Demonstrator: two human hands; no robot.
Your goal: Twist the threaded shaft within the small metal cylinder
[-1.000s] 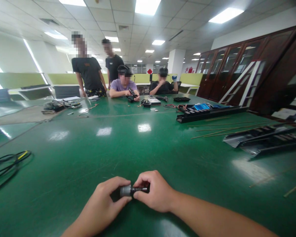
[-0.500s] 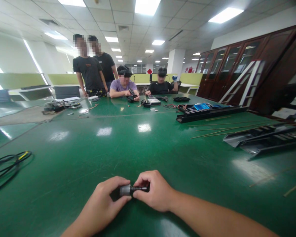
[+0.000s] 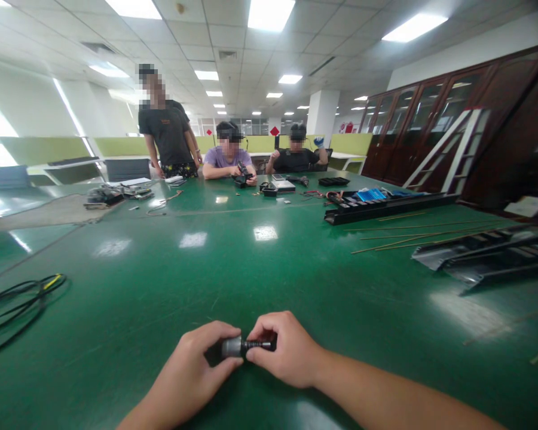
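Note:
My left hand (image 3: 197,364) is closed, thumb and fingers gripping the sides of a short grey metal cylinder (image 3: 233,347). From the cylinder's right end runs a thin dark ridged shaft (image 3: 256,344) with a bright metal tip. Around this shaft my right hand (image 3: 289,352) is closed, pinching it between thumb and forefinger. Cylinder and shaft lie in one line, roughly level, low over the green table (image 3: 183,304). Whether they are one piece or two fitted together I cannot tell. My other right fingers are curled and partly hidden.
A coiled black cable (image 3: 22,307) lies at the left. Dark metal channels (image 3: 488,254) and thin rods (image 3: 399,240) are on the right, with a longer black channel (image 3: 385,206) behind. Across the table sit two people, a black open box (image 3: 269,189) near them; others stand at left.
My hands keep the same grip on the grey cylinder and shaft. The view has shifted slightly. Across the table, a seated person in black has raised a hand, and one standing person is now mostly hidden.

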